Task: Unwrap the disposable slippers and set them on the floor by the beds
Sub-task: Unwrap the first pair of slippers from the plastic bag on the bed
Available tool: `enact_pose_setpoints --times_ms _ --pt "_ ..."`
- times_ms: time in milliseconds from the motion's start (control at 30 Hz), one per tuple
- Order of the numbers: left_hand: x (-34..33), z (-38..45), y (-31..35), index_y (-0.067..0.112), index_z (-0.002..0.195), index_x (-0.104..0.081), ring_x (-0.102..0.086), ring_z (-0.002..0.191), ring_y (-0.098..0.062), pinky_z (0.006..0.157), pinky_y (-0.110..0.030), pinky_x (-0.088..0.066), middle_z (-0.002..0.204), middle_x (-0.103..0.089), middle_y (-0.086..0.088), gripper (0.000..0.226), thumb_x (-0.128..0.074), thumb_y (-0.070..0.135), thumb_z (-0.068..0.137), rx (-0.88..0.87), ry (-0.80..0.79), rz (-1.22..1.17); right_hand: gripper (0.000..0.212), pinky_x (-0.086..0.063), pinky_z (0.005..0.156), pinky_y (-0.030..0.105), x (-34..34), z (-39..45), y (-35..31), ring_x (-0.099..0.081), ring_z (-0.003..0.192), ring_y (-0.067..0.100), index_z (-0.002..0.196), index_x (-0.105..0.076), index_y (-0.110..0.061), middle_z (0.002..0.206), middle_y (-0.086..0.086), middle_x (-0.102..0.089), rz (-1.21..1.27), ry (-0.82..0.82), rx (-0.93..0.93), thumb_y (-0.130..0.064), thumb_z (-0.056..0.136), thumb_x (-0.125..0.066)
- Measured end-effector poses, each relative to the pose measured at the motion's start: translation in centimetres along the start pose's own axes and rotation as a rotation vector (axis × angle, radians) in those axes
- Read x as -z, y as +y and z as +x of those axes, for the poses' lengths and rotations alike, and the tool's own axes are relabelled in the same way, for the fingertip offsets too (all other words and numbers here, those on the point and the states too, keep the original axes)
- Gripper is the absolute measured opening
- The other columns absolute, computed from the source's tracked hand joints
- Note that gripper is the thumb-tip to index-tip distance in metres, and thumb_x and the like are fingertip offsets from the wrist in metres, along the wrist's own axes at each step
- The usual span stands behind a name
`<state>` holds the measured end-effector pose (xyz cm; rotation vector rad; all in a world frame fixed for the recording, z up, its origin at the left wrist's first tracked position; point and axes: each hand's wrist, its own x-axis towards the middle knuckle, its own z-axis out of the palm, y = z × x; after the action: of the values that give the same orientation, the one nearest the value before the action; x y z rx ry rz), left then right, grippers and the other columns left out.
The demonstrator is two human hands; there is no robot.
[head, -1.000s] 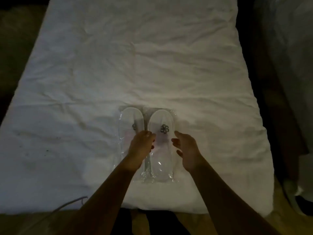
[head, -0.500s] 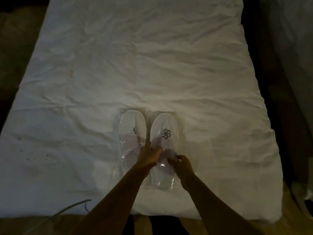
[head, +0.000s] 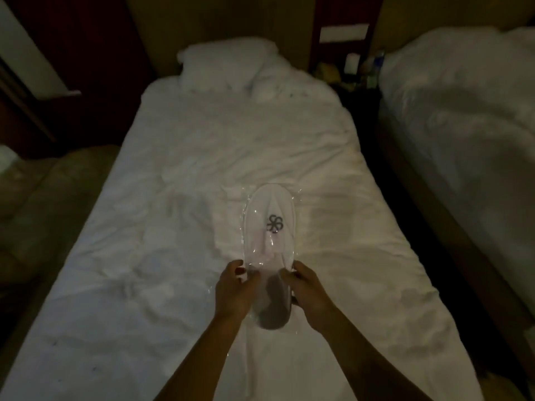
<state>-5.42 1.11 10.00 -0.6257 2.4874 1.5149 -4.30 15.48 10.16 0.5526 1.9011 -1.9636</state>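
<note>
Head view | left hand [head: 231,290] and right hand [head: 311,290] gripping white logo-printed slipper in clear plastic wrap [head: 270,244] above white bed [head: 144,256] | wrap unopened | floor placement pending

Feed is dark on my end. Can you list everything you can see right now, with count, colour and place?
wrapped slipper pack: one, white with a dark flower logo, in clear plastic, held up over the near bed; whether it holds one slipper or two I cannot tell
near bed: one, white rumpled sheets, centre
pillow: one, white, at the head of the near bed
second bed: one, white bedding, right edge
nightstand items: several small bottles or cups, too dim to name, between the beds
floor: brownish, left of the near bed
left hand: gripping the pack's near left edge
right hand: gripping its near right edge
</note>
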Motion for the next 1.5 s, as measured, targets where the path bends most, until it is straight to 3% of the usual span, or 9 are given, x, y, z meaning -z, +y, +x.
enact_pose_setpoints --times_ms 133,300,433,833,1033,1133,1267,1400,1500 --pt "2.6 -0.4 6.3 0.024 0.110 -0.059 -0.057 0.084 -0.006 0.059 -0.007 -0.037 0.098 -0.061 0.010 0.032 -0.072 0.033 0.083 -0.180 0.084 -0.158 0.020 -0.050 0.097 0.054 0.4 -1.1 -6.8 -0.062 0.107 0.037 0.108 -0.061 -0.012 0.111 0.024 -0.062 -0.017 -0.015 0.194 -0.024 0.095 -0.054" --pt "5.4 -1.7 12.7 0.033 0.102 -0.061 -0.063 0.084 0.000 0.057 -0.006 -0.046 0.094 -0.067 0.015 0.026 -0.075 0.026 0.080 -0.355 0.144 -0.371 0.016 -0.055 0.091 0.046 0.5 -3.4 -13.7 -0.067 0.100 0.031 0.103 -0.067 -0.027 0.105 0.020 -0.067 0.032 -0.009 0.394 -0.025 0.096 -0.053" --pt "7.4 -3.0 16.7 0.026 0.110 -0.064 -0.065 0.089 -0.006 0.068 -0.017 -0.053 0.099 -0.068 0.012 0.033 -0.076 0.027 0.079 -0.481 0.180 -0.432 0.021 -0.055 0.091 0.044 0.5 -5.3 -17.9 -0.067 0.100 0.030 0.106 -0.068 -0.033 0.104 0.016 -0.070 0.068 -0.005 0.526 -0.023 0.096 -0.053" --pt "11.5 -6.5 22.4 0.034 0.111 -0.058 -0.062 0.091 -0.003 0.065 -0.013 -0.048 0.107 -0.066 0.010 0.033 -0.072 0.030 0.082 -0.678 0.277 -0.494 0.017 -0.054 0.093 0.045 -1.0 -10.1 -23.7 -0.065 0.101 0.029 0.095 -0.068 -0.038 0.104 0.014 -0.068 0.098 0.054 0.722 -0.029 0.095 -0.054" --pt "11.7 -7.6 23.5 0.026 0.130 -0.048 -0.058 0.103 -0.006 0.074 -0.014 -0.050 0.133 -0.050 0.000 0.060 -0.076 0.036 0.078 -0.704 0.481 -0.308 0.030 -0.054 0.093 0.040 -0.9 -10.5 -25.1 -0.062 0.106 0.018 0.123 -0.059 -0.034 0.110 -0.005 -0.067 0.087 0.082 0.781 -0.036 0.093 -0.056" --pt "11.7 -8.7 24.0 0.023 0.126 -0.051 -0.053 0.107 -0.013 0.082 -0.026 -0.048 0.119 -0.052 0.000 0.055 -0.075 0.035 0.077 -0.927 0.662 -0.077 0.019 -0.055 0.082 0.029 -1.4 -11.2 -25.6 -0.064 0.096 0.009 0.109 -0.062 -0.042 0.097 -0.018 -0.069 0.123 0.145 0.919 -0.037 0.091 -0.058" --pt "12.4 -9.3 25.5 0.029 0.106 -0.059 -0.064 0.083 -0.007 0.073 -0.017 -0.054 0.094 -0.064 0.009 0.022 -0.067 0.029 0.085 -1.101 0.464 -0.102 0.019 -0.059 0.080 0.033 -2.6 -12.7 -27.0 -0.069 0.091 0.008 0.108 -0.062 -0.038 0.096 -0.011 -0.071 0.141 0.135 1.059 -0.036 0.089 -0.060" --pt "13.3 -9.3 26.8 0.037 0.105 -0.050 -0.061 0.091 -0.001 0.069 -0.012 -0.051 0.103 -0.056 0.015 0.019 -0.058 0.041 0.088 -1.147 0.473 -0.185 0.031 -0.060 0.073 0.027 -3.4 -14.2 -28.3 -0.069 0.093 0.011 0.112 -0.056 -0.046 0.102 -0.004 -0.069 0.142 0.103 1.137 -0.039 0.083 -0.067" --pt "14.0 -9.5 26.9 0.047 0.107 -0.048 -0.063 0.095 0.005 0.064 -0.009 -0.053 0.108 -0.059 0.021 0.025 -0.062 0.046 0.086 -1.071 0.179 -0.346 0.039 -0.058 0.075 0.022 -3.6 -14.7 -28.4 -0.066 0.101 0.007 0.119 -0.054 -0.039 0.112 -0.003 -0.065 0.157 0.008 1.175 -0.043 0.080 -0.062"
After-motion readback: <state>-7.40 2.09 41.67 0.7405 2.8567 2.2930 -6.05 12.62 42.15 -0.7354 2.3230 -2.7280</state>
